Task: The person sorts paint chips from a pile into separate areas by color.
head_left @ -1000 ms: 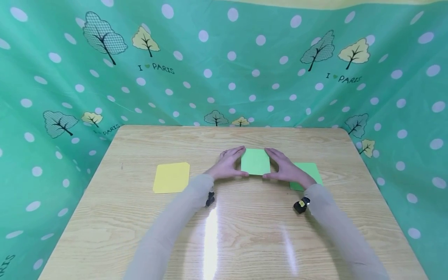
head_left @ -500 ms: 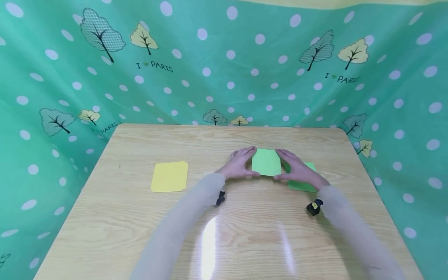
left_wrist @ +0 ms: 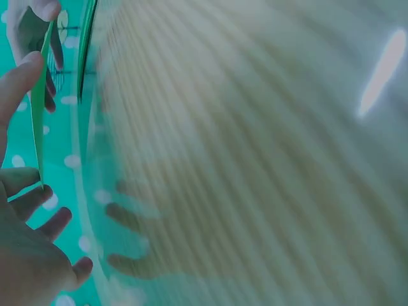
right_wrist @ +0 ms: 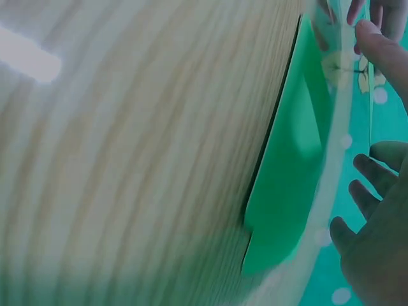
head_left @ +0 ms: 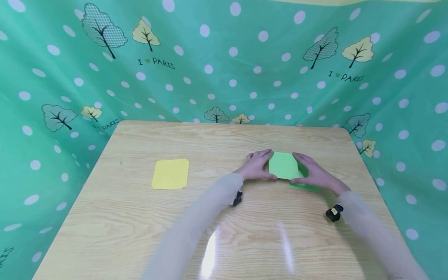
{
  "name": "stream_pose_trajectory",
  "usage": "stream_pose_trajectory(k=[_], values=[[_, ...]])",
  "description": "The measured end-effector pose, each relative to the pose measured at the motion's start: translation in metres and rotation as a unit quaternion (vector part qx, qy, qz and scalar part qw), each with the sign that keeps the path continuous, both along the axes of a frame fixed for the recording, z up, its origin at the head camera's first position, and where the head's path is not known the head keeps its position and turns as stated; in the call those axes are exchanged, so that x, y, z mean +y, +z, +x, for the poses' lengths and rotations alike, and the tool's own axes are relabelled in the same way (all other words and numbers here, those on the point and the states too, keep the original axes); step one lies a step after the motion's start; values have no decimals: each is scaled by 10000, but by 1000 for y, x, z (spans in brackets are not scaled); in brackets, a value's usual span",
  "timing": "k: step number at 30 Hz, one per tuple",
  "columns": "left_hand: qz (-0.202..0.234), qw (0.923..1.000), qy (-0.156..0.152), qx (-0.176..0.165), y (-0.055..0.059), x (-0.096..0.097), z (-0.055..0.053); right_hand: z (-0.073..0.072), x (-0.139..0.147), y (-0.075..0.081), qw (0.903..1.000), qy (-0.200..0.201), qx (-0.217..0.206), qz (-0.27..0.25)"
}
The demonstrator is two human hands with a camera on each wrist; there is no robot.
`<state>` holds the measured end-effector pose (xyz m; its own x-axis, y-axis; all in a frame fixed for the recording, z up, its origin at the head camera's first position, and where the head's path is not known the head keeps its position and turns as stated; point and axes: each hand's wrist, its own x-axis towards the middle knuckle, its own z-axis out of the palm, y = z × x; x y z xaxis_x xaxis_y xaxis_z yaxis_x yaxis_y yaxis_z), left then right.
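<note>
A light green square sheet of paper (head_left: 283,165) hangs a little above the table, seen from above in the head view and edge-on in the left wrist view. My left hand (head_left: 257,166) holds its left side, thumb at the near corner and fingertips at the far one. On the opposite side, my right hand (head_left: 316,175) holds the sheet in the same way. Darker green paper (right_wrist: 287,172) lies flat on the table under my right hand, partly hidden in the head view by that hand and the held sheet.
Yellow square paper (head_left: 170,174) with uneven corners lies on the left of the wooden table (head_left: 245,241). A teal dotted curtain (head_left: 196,62) with printed trees hangs behind and at both sides. A small black device (head_left: 334,213) is strapped at the right wrist.
Both hands have moved to the right together, carrying the light green sheet, which now partly overlaps the darker green paper in the head view. The yellow paper has stayed in place.
</note>
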<state>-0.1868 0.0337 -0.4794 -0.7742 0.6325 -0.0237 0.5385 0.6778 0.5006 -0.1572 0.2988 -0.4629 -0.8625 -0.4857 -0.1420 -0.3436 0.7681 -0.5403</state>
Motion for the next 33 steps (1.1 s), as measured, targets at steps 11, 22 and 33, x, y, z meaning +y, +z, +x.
stream_pose_trajectory(k=[11, 22, 33], values=[[-456, 9986, -39, 256, 1, 40, 10, 12, 37, 3, 9998, -81, 56, 151], [-774, 9966, -79, 261, 7, 57, 20, 15, 56, 8, 9998, -108, -165, 27], [-630, 9979, -148, -101, 6, 48, 13, 16, 70, 4, 9996, 30, -108, -260]])
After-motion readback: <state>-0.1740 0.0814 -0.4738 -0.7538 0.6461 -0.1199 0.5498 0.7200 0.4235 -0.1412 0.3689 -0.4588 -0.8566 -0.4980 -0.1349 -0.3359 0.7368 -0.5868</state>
